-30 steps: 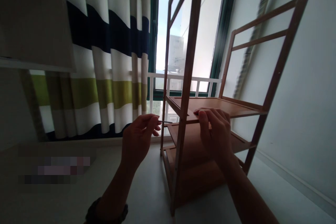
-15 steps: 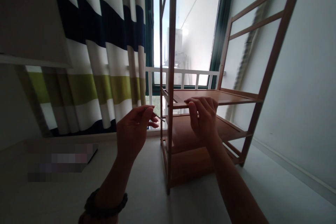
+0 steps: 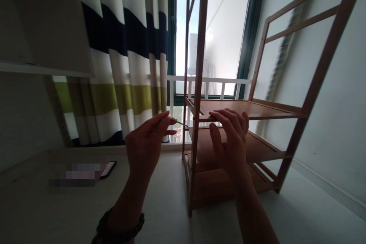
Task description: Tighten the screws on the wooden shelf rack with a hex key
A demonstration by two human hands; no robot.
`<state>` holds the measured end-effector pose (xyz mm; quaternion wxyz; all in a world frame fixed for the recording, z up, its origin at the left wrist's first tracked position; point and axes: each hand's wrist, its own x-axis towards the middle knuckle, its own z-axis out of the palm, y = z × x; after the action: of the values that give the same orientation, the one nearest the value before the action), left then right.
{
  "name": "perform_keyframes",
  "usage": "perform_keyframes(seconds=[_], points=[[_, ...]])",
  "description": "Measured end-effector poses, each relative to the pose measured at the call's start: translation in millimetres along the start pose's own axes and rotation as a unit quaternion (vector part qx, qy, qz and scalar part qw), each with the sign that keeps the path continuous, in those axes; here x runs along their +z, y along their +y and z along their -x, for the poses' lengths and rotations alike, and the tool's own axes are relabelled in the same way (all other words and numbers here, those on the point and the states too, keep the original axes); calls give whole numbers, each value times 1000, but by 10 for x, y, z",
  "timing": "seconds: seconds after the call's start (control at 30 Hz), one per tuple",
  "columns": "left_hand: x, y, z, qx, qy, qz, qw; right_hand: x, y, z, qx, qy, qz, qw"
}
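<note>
- Head view: wooden rack [image 3: 197, 84] stands upright by the window, one post nearest the person.
- Right hand [image 3: 230, 141] rests open, fingers laid over the upper shelf [image 3: 263, 107] edge, seemingly steadying it.
- Left hand [image 3: 145, 145] pinches a thin metal tool [image 3: 180, 123], its tip aimed just beside the post.

Own body, head cam: two arms in frame, both backlit, so detail is dim. Left forearm [image 3: 128, 194] at 7 o'clock: bare as far as visible. Left wrist: one dark, chunky bracelet [image 3: 120, 228], lumpy outline, beaded or braided, can't tell which. The bottom frame edge cuts it off. Left hand [image 3: 145, 143]: bare. Right forearm [image 3: 251, 209] at 5 o'clock: bare up to the frame edge, slim. Right hand [image 3: 230, 141]: bare, long slim fingers [image 3: 228, 116].
</note>
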<state>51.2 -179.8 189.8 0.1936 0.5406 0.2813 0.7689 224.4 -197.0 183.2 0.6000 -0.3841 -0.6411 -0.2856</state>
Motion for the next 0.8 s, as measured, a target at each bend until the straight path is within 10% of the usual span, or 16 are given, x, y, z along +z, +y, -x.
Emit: perform_keyframes(seconds=[0.27, 0.47, 0.8], points=[[135, -27, 58, -1, 1, 33, 999, -20, 7, 39, -7, -50, -2, 999], [106, -73, 21, 5, 38, 68, 997, 5, -99, 90, 12, 100, -99, 990], [117, 83, 7, 80, 41, 33, 995, 38, -93, 175, 122, -138, -272, 945]])
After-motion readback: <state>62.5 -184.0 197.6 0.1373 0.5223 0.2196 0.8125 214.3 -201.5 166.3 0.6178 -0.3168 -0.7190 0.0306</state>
